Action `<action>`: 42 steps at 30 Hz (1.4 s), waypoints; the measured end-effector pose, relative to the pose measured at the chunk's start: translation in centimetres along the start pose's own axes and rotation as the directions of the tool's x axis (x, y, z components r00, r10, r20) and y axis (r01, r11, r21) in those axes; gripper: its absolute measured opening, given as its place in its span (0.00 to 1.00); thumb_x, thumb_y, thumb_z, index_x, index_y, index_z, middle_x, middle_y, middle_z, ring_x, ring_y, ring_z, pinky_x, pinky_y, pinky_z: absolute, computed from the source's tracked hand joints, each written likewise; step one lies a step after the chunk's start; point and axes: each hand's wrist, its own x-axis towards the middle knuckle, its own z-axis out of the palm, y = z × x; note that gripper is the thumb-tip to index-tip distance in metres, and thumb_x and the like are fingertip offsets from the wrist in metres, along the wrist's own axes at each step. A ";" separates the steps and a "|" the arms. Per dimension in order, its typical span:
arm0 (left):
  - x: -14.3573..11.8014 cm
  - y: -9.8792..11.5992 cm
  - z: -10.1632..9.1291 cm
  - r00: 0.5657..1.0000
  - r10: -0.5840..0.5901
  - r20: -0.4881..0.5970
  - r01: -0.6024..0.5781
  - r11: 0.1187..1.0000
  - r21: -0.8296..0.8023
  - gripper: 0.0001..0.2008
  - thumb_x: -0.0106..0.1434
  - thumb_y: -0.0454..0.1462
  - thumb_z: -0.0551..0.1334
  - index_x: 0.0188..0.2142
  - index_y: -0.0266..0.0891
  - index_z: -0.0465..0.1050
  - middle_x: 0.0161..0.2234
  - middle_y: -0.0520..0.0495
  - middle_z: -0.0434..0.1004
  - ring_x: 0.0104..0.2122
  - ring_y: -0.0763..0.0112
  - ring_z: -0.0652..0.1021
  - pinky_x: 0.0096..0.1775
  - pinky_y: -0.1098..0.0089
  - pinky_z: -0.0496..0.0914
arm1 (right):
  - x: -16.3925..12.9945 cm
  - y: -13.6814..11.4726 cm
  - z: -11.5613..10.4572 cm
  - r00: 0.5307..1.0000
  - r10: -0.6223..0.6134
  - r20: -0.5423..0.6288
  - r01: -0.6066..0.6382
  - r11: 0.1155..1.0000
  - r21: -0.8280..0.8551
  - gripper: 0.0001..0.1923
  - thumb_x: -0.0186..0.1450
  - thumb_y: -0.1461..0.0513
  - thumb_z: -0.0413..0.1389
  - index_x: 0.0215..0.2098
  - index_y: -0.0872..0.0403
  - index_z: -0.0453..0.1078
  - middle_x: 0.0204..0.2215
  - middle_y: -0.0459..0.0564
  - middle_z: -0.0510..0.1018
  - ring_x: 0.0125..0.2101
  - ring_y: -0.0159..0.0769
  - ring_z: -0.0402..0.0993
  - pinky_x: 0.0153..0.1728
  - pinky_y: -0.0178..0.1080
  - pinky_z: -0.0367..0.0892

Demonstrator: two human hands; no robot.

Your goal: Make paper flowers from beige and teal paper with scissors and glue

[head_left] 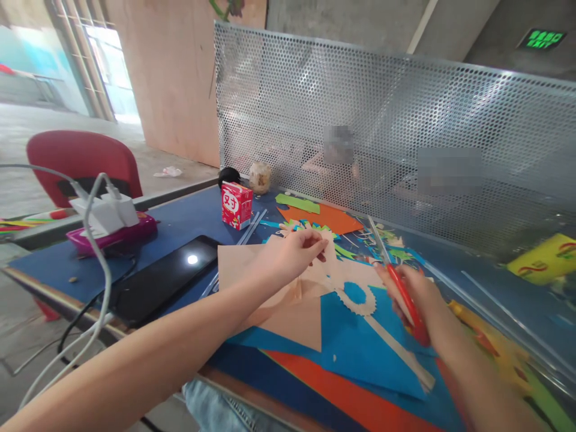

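My right hand (pixel 416 294) is wrapped round the red handles of a pair of scissors (pixel 402 288). Their metal blades point up and away from me. Over pale tan paper (pixel 288 330), my left hand (pixel 299 255) has its fingers curled into a pinch. Whatever it may hold is too small to make out. Between the two hands lies a tan paper ring with a jagged edge (pixel 369 306), on top of a blue paper sheet (pixel 346 348). A narrow tan paper strip (pixel 400 351) slants across the same sheet. Fringed paper scraps (pixel 310 227) lie just beyond my left hand.
A black phone (pixel 166 279), a red drink carton (pixel 236 206) and a power strip with chargers (pixel 112 225) stand at the left. Orange paper (pixel 342 222) lies at the back before a perforated metal screen (pixel 396 114), with people behind it. A yellow packet (pixel 542 259) is at right.
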 end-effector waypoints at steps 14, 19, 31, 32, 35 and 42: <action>3.2 -3.2 -3.0 0.955 0.134 -0.264 -0.035 0.937 0.347 0.06 0.54 0.31 0.55 0.29 0.36 0.70 0.29 0.49 0.75 0.30 0.70 0.75 0.34 0.71 0.68 | -3.9 -2.2 0.1 0.872 -0.317 0.373 0.376 0.922 -0.095 0.17 0.52 0.57 0.58 0.40 0.48 0.64 0.39 0.48 0.76 0.38 0.39 0.74 0.34 0.36 0.66; 4.2 -4.3 -3.9 0.961 0.107 -0.255 0.006 0.914 0.407 0.08 0.53 0.31 0.55 0.31 0.36 0.72 0.30 0.47 0.77 0.29 0.70 0.75 0.33 0.72 0.69 | -4.2 -2.6 -0.3 0.818 -0.457 0.350 0.513 0.855 -0.082 0.07 0.57 0.58 0.56 0.34 0.49 0.69 0.38 0.48 0.76 0.40 0.39 0.72 0.41 0.38 0.65; 3.9 -4.8 -3.5 0.987 0.104 -0.124 -0.016 0.825 0.566 0.10 0.57 0.31 0.53 0.30 0.37 0.74 0.30 0.45 0.77 0.32 0.65 0.76 0.35 0.71 0.67 | -0.1 -6.4 4.9 0.839 -0.446 0.313 0.522 0.822 -0.228 0.11 0.56 0.70 0.55 0.37 0.55 0.67 0.34 0.51 0.75 0.36 0.36 0.71 0.36 0.35 0.62; 3.8 -4.9 -3.4 0.988 0.102 -0.118 -0.017 0.820 0.572 0.11 0.58 0.32 0.53 0.31 0.37 0.74 0.31 0.44 0.78 0.33 0.65 0.76 0.35 0.70 0.67 | 0.0 -6.4 5.3 0.844 -0.431 0.320 0.510 0.828 -0.232 0.11 0.56 0.71 0.54 0.37 0.56 0.67 0.32 0.51 0.75 0.34 0.36 0.71 0.35 0.34 0.61; 3.8 -4.9 -3.2 0.991 0.091 -0.100 -0.015 0.808 0.589 0.11 0.58 0.32 0.52 0.32 0.37 0.74 0.32 0.43 0.78 0.34 0.64 0.76 0.37 0.70 0.67 | 0.3 -6.6 5.9 0.863 -0.374 0.339 0.468 0.845 -0.258 0.12 0.56 0.73 0.51 0.37 0.56 0.66 0.30 0.49 0.74 0.31 0.33 0.70 0.31 0.32 0.60; 3.8 -4.9 -3.0 0.996 0.060 -0.062 -0.009 0.791 0.612 0.11 0.59 0.32 0.52 0.35 0.37 0.74 0.36 0.42 0.78 0.38 0.63 0.76 0.40 0.70 0.67 | -0.8 -8.6 5.3 0.897 -0.277 0.345 0.406 0.826 -0.391 0.13 0.59 0.75 0.50 0.42 0.61 0.66 0.38 0.56 0.74 0.38 0.37 0.71 0.36 0.37 0.64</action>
